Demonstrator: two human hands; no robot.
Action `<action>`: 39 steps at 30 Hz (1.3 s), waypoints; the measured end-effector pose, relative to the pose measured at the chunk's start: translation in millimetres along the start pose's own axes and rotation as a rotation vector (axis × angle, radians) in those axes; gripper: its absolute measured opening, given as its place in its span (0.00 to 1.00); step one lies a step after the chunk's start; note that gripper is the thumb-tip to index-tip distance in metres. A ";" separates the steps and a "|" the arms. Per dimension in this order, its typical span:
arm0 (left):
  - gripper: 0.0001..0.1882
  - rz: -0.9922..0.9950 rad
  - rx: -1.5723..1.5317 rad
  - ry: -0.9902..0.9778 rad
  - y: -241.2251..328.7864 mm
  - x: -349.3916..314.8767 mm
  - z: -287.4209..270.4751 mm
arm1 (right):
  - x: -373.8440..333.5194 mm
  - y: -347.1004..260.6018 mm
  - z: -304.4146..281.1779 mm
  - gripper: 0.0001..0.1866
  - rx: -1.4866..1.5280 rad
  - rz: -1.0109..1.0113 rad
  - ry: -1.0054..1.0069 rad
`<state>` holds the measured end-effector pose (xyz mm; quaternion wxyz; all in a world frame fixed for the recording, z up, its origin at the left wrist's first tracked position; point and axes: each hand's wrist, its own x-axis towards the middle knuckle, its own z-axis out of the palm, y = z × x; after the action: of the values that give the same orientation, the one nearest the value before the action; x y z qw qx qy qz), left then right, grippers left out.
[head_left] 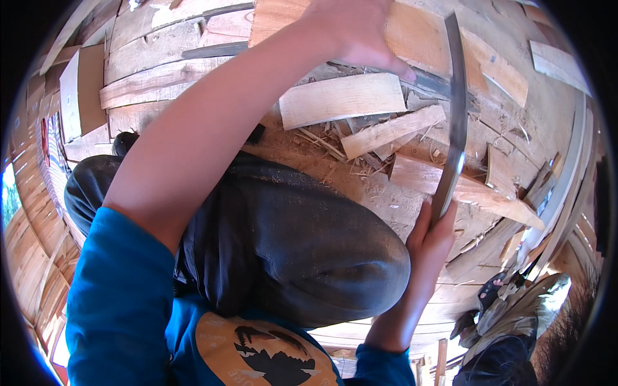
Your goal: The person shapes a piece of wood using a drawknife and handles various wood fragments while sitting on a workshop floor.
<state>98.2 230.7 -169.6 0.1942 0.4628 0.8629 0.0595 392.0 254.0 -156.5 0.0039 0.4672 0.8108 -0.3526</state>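
My right hand (433, 233) is closed around the handle end of a machete (457, 122), whose long dark blade points up and away in front of me. At the upper middle, my left hand (357, 32) reaches across a wide wooden board (421, 42) and grips it. Its thumb lies over the board's near edge, while the other fingers are mostly cut off by the picture's top. The blade passes over the right part of this board; whether it touches the wood I cannot tell. A pale short wood piece (341, 100) lies just nearer than the board.
Split wood pieces (393, 132) and shavings litter the plank floor by my bent knee (322, 244). A cardboard box (82, 93) stands at the left. Long planks (566, 174) lie along the right side. Another person's legs (515, 321) are at the lower right.
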 end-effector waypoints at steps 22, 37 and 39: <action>0.57 0.034 0.003 0.036 -5.8 3.8 7.8 | 40.4 -17.0 15.8 0.10 -0.004 -0.099 0.078; 0.54 0.033 -0.039 -0.028 4.3 0.2 -6.3 | 57.3 -14.2 13.8 0.09 -0.035 -0.169 0.105; 0.54 0.035 -0.035 0.025 10.2 -12.3 -11.1 | 67.1 -13.1 14.9 0.08 -0.033 -0.226 0.091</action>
<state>107.9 227.3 -153.1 0.1903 0.4736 0.8558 0.0841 339.5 291.9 -182.8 -0.0651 0.3883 0.8632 -0.3159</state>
